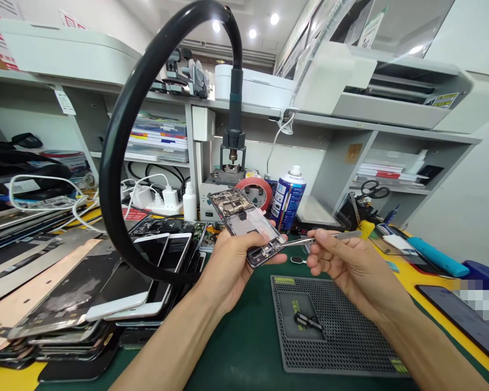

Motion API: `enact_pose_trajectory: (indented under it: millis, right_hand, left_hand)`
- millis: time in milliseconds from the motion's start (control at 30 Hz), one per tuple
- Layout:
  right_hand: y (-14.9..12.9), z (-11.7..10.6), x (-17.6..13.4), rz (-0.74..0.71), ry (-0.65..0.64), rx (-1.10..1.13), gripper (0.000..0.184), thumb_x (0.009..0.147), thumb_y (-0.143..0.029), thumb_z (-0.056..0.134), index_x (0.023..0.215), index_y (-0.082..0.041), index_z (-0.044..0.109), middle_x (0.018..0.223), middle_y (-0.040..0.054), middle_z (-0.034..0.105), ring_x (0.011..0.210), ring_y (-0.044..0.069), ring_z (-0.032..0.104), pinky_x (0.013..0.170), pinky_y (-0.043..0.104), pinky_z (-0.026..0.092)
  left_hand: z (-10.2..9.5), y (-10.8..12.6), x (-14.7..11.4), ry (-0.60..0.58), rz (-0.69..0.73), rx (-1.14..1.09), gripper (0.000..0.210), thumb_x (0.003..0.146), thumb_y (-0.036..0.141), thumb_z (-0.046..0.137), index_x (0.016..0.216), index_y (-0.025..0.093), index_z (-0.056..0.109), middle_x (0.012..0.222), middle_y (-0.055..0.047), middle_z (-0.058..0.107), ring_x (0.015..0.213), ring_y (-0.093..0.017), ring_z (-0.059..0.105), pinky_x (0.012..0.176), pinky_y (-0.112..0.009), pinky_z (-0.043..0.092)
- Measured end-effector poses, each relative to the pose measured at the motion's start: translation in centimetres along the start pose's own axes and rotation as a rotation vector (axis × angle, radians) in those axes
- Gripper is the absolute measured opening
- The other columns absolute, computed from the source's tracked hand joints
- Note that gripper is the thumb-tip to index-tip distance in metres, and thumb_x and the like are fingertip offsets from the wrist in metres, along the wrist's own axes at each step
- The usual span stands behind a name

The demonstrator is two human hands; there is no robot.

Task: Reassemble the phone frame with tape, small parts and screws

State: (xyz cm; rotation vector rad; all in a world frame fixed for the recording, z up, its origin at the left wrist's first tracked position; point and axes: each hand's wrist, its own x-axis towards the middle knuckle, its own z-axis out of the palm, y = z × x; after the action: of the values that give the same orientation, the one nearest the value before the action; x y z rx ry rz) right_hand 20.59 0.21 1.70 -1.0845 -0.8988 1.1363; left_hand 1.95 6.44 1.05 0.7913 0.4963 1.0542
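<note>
My left hand (236, 255) is wrapped round an opened phone (244, 220), tilted up with its circuit board and inner parts bare. Pinched in my right hand (338, 252) is a pair of metal tweezers (305, 240), whose tips reach the lower end of the phone near its small connectors. Whether the tips grip anything is too small to tell. Just below the tweezers a small dark part (297, 260) with a pale ring lies on the green mat. Small black parts (307, 320) rest in the recess of a grey perforated pad (342, 336).
Stacked phones and screens (138, 277) fill the left side. A thick black hose (110, 163) arches over them to a hot-air nozzle (233, 146). Behind the phone stand a blue spray can (288, 198) and a red tape roll (258, 190). Scissors (372, 190) and a turquoise tool (438, 256) are at right.
</note>
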Motion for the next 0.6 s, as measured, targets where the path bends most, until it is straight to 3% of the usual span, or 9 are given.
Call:
enact_pose_trajectory:
  millis: [367,600]
  right_hand:
    - [0.27,-0.12,0.26,-0.01,-0.023,-0.046,0.023,0.077,-0.033,0.083,0.085,-0.012,0.081,0.074,0.008,0.076,0.065,0.015,0.072,0.061,0.02,0.061]
    - [-0.14,0.11,0.13,-0.166,0.015,-0.101,0.022,0.073,-0.033,0.086,0.08,-0.012,0.081,0.067,0.0095,0.076,0.059,0.017,0.072,0.056,0.021,0.062]
  left_hand:
    - [-0.07,-0.18,0.15,-0.005,-0.01,0.019,0.015,0.077,0.0,0.064,0.09,0.008,0.067,0.085,-0.007,0.068,0.075,-0.017,0.067,0.067,-0.037,0.067]
    - [-0.24,-0.1,0.05,-0.059,-0.058,0.04,0.027,0.076,-0.001,0.061,0.102,0.005,0.066,0.109,-0.016,0.068,0.09,-0.026,0.067,0.066,-0.039,0.067]
